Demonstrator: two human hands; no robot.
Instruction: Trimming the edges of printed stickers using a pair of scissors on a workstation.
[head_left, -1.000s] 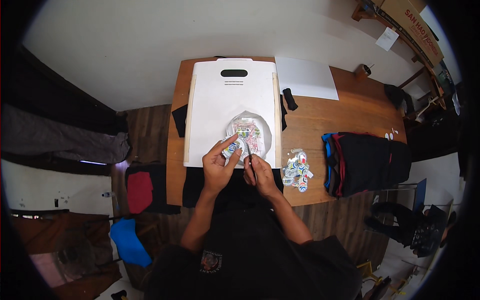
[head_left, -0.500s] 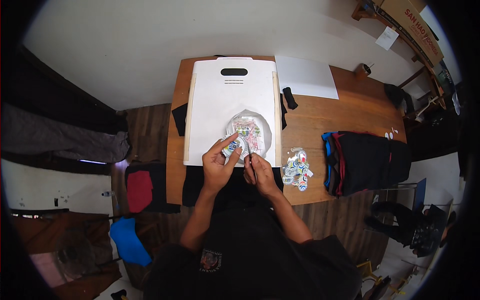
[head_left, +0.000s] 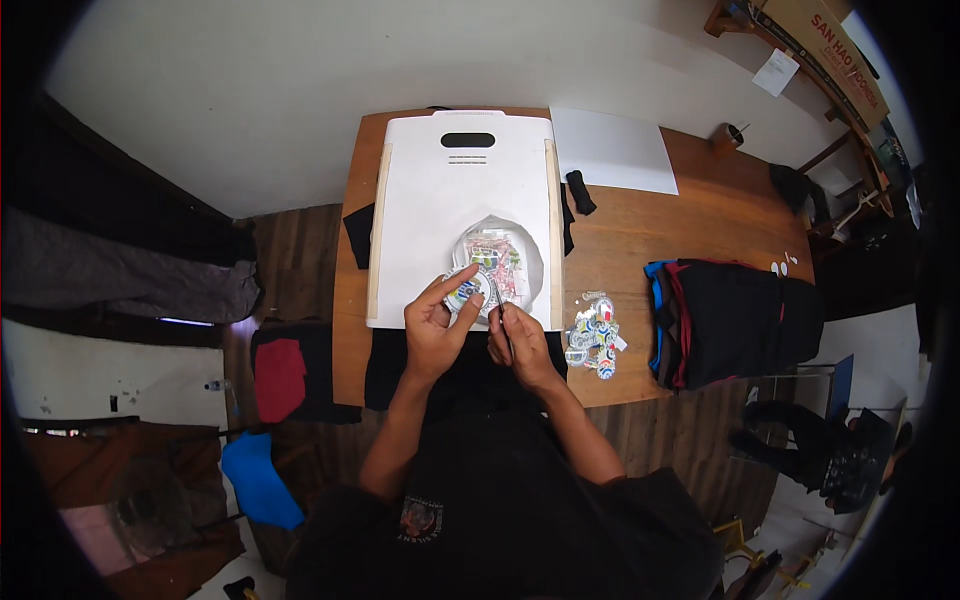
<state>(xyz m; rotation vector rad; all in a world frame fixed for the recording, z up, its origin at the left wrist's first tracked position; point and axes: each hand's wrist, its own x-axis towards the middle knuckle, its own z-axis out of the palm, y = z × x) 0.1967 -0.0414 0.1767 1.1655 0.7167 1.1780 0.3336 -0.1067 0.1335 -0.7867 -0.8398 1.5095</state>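
Observation:
My left hand (head_left: 436,333) pinches a round printed sticker (head_left: 465,289), white with blue and green, between thumb and fingers. Closed around a slim dark cutting tool (head_left: 501,313), my right hand (head_left: 524,345) puts its pointed tip at the sticker's right edge; the tool's exact kind is too small to make out. Just beyond both hands, a round whitish bag (head_left: 541,270) with an open top holds printed sticker scraps. Beneath it lies a white plastic board (head_left: 415,210) with a dark oval slot at its far end.
Several round stickers (head_left: 596,340) lie in a pile on the wooden table (head_left: 630,240), right of the board. Folded dark clothes (head_left: 750,325) are stacked farther right. Behind are a white sheet (head_left: 615,150) and a small black roll (head_left: 580,193). A person (head_left: 835,445) is at far right.
Both hands stay almost in place, still holding the sticker and the dark tool. The tool's tip has shifted only slightly along the sticker's edge.

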